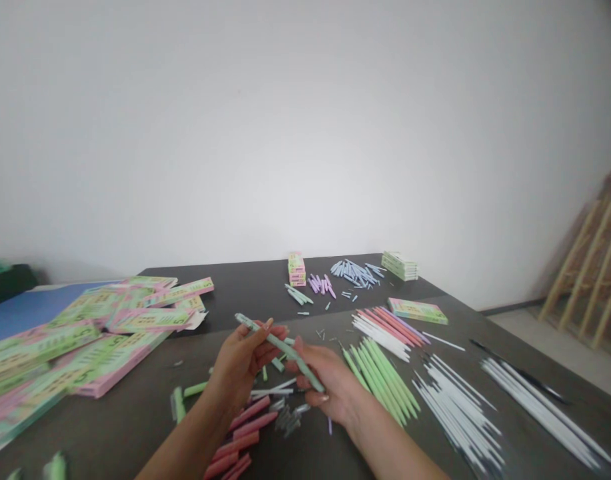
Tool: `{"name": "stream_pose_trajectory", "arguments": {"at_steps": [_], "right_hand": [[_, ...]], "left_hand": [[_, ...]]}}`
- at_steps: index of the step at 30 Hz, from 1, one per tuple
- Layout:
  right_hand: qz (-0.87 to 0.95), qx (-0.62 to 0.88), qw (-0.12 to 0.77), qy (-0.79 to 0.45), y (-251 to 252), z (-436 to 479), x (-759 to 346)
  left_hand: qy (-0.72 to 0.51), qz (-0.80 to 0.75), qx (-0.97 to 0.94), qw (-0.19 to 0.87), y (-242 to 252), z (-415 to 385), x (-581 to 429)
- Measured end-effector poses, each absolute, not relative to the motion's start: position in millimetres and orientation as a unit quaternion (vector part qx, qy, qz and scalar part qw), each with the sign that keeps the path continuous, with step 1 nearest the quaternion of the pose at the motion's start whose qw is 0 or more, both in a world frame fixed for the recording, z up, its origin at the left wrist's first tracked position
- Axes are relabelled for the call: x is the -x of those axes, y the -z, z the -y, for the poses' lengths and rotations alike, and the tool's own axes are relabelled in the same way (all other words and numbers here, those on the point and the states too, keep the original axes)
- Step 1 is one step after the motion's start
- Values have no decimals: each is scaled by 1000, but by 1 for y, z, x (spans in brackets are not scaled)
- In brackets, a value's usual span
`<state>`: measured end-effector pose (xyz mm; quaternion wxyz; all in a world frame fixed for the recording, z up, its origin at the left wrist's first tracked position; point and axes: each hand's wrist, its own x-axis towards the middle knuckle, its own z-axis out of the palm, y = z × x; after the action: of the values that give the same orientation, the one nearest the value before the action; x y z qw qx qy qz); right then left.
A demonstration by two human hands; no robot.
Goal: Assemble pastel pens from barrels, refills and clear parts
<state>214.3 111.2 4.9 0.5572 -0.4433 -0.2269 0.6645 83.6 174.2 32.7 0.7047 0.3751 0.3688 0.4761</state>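
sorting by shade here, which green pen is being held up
The pale green pen, gripped by the left hand and right hand above the table. The bright green bunch and the pale pens at the back lie on it.

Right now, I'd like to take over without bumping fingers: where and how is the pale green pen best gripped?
Probably pinch the pale green pen across its far-left end, coming from that side: this slim end juts past the left hand, while the right hand holds the near-right end.
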Motion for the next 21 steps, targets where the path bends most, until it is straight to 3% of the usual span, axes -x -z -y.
{"name": "stream_pose_trajectory", "arguments": {"at_steps": [5,10,14,21], "right_hand": [[226,444,575,-649,-5,-113,-216],[227,416,518,-712,-5,-111,-217],[233,415,560,-678,-4,-111,-216],[227,430,551,-679,-3,-113,-219]], "left_hand": [[-469,-367,-379,708,-31,-175,-84],[-455,-357,-383,720,-29,-176,-85],[-455,-360,-382,719,-27,-176,-85],[-451,-361,-377,724,-26,-179,-84]]}}
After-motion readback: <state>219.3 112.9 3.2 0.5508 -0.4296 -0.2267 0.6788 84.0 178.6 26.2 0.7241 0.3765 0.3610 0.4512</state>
